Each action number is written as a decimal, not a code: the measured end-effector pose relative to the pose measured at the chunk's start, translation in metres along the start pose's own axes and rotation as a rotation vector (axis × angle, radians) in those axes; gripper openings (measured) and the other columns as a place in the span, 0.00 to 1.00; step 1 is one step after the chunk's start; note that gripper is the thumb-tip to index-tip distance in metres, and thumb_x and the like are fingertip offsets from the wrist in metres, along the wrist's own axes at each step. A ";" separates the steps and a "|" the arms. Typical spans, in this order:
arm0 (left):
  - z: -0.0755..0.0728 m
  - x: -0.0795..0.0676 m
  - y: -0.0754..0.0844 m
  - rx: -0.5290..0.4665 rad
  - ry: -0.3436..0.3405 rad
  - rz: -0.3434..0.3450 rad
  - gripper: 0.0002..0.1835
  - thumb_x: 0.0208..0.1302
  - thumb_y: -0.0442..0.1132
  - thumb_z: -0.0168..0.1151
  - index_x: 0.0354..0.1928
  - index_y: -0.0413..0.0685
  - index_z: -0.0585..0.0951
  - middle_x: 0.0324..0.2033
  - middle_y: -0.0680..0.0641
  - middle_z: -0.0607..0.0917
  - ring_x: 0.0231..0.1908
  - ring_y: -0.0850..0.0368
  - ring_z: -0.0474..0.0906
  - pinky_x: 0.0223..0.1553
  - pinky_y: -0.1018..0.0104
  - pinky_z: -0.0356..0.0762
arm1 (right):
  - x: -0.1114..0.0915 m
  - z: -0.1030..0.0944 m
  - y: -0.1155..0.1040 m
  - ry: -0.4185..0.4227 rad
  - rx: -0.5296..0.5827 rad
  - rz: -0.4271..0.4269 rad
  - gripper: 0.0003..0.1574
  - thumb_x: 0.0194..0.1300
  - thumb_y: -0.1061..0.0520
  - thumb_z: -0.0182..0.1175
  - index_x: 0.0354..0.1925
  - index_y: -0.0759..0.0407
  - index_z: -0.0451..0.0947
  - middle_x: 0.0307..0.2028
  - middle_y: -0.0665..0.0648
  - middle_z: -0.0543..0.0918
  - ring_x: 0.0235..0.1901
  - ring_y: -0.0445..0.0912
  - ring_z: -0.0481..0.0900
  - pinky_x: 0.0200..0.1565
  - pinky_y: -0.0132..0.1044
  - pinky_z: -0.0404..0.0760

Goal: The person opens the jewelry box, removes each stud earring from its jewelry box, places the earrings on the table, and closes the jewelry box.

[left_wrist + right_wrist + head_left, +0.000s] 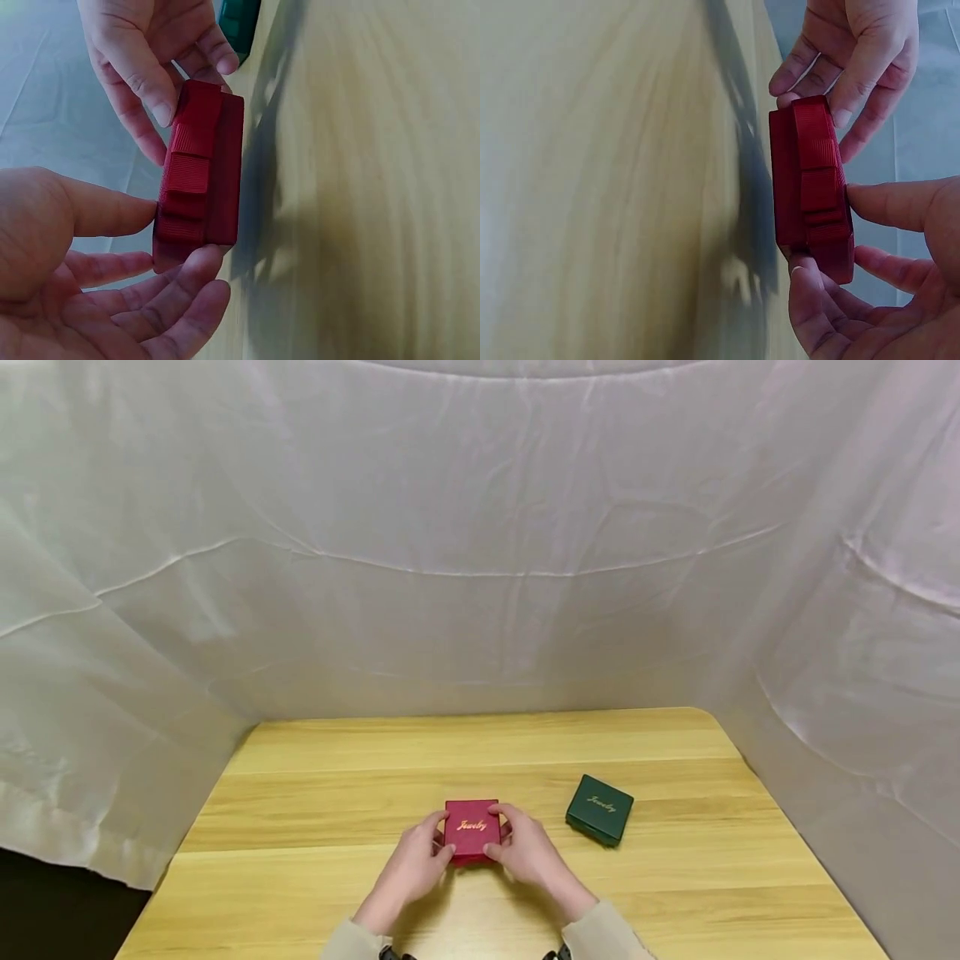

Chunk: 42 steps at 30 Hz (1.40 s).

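Jewelry box [472, 841], red, over tabletop [300, 877] centre: left hand [418, 860] at its 8 o'clock, right hand [531, 853] at its 4 o'clock, fingers of both clamped on its sides. Ribbon bow [189, 172] faces 6 o'clock. Advised: equal pressure, box level, bow uncrushed. Green box [600, 810], roughly 3 o'clock, untouched.

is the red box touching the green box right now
Apart. The head view shows the right hand and bare table between the red box and green box.
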State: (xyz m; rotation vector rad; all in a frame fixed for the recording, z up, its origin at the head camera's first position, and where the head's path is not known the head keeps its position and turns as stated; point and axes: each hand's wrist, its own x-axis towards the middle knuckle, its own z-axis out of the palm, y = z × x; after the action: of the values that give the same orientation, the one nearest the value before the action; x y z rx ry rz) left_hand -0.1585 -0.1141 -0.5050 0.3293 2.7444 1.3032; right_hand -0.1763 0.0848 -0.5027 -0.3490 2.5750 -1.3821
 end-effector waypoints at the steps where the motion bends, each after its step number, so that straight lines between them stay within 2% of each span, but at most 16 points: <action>1: 0.000 -0.002 -0.001 -0.003 -0.001 0.004 0.29 0.63 0.30 0.62 0.65 0.29 0.68 0.35 0.46 0.82 0.35 0.57 0.79 0.37 0.64 0.80 | -0.002 0.001 0.000 -0.003 0.000 -0.003 0.36 0.58 0.65 0.69 0.63 0.66 0.69 0.34 0.56 0.78 0.29 0.44 0.76 0.29 0.34 0.77; 6: 0.000 -0.012 -0.004 -0.012 -0.001 0.023 0.28 0.61 0.29 0.62 0.63 0.28 0.68 0.34 0.46 0.82 0.34 0.57 0.80 0.37 0.64 0.80 | -0.009 0.004 -0.001 -0.023 0.016 -0.020 0.36 0.56 0.65 0.70 0.62 0.67 0.70 0.32 0.55 0.78 0.27 0.43 0.76 0.29 0.34 0.78; 11: -0.001 -0.020 -0.006 -0.017 -0.014 0.014 0.28 0.61 0.30 0.62 0.63 0.28 0.68 0.34 0.46 0.83 0.34 0.57 0.80 0.36 0.65 0.80 | -0.015 0.008 -0.001 -0.043 0.048 -0.024 0.34 0.56 0.65 0.70 0.59 0.67 0.70 0.30 0.54 0.78 0.25 0.43 0.77 0.26 0.34 0.78; 15: -0.002 -0.024 -0.009 -0.014 -0.013 0.013 0.28 0.61 0.30 0.63 0.63 0.28 0.69 0.34 0.47 0.82 0.33 0.57 0.79 0.35 0.66 0.79 | -0.017 0.011 0.000 -0.048 0.056 -0.025 0.33 0.56 0.64 0.71 0.59 0.66 0.71 0.30 0.54 0.78 0.25 0.43 0.77 0.26 0.34 0.78; 21: -0.002 -0.028 -0.009 -0.026 -0.032 -0.002 0.28 0.62 0.31 0.63 0.63 0.30 0.69 0.34 0.48 0.82 0.33 0.58 0.78 0.35 0.65 0.79 | -0.021 0.013 0.002 -0.067 0.087 -0.013 0.33 0.56 0.64 0.70 0.58 0.66 0.70 0.29 0.55 0.77 0.20 0.43 0.76 0.21 0.35 0.78; 31: 0.000 -0.029 -0.010 -0.034 -0.044 0.003 0.28 0.62 0.30 0.62 0.64 0.30 0.69 0.34 0.49 0.81 0.32 0.60 0.77 0.32 0.67 0.77 | -0.022 0.015 0.005 -0.066 0.019 -0.040 0.32 0.57 0.63 0.70 0.57 0.66 0.70 0.30 0.55 0.77 0.26 0.42 0.75 0.28 0.32 0.76; 42: 0.002 -0.029 -0.012 -0.020 -0.015 0.011 0.27 0.62 0.31 0.63 0.63 0.31 0.70 0.34 0.48 0.81 0.32 0.60 0.77 0.33 0.66 0.77 | -0.021 0.016 0.007 -0.043 -0.020 -0.056 0.33 0.56 0.63 0.70 0.58 0.66 0.70 0.31 0.53 0.77 0.28 0.41 0.74 0.30 0.32 0.76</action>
State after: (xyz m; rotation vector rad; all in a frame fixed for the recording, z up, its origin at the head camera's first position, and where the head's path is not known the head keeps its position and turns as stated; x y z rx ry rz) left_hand -0.1317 -0.1263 -0.5157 0.3514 2.7193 1.3236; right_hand -0.1529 0.0818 -0.5158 -0.4529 2.5645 -1.3524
